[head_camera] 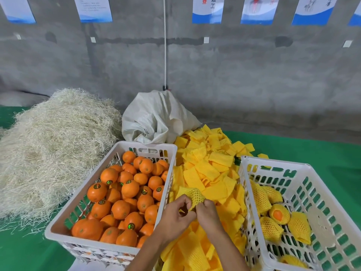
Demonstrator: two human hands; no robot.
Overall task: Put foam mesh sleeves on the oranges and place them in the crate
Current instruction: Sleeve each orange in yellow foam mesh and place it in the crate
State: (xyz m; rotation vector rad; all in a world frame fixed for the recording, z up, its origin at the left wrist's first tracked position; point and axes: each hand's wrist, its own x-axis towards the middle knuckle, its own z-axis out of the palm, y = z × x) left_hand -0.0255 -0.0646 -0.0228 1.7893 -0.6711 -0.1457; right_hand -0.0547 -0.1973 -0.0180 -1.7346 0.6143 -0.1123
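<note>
Yellow foam mesh sleeve point(192, 194), netted and stretched open, sits pinched between the curled fingers of the left hand point(176, 213) and right hand point(208, 212), above the loose pile of flat sleeves point(207, 169) between two white slotted plastic crates. Smooth, round bare oranges point(121, 194) fill the left crate point(58, 229). At least six sleeved oranges point(279, 214) lie in the right crate point(273, 163), while pale straw point(52, 145) and a crumpled white sack point(156, 116) sit farther back.

We see a green-covered work surface point(322, 151) carrying two white perforated plastic crates point(109, 249) point(277, 167), a loose pile of yellow foam mesh sleeves point(207, 165), a heap of pale straw point(50, 145) and a crumpled white woven sack point(154, 116).
</note>
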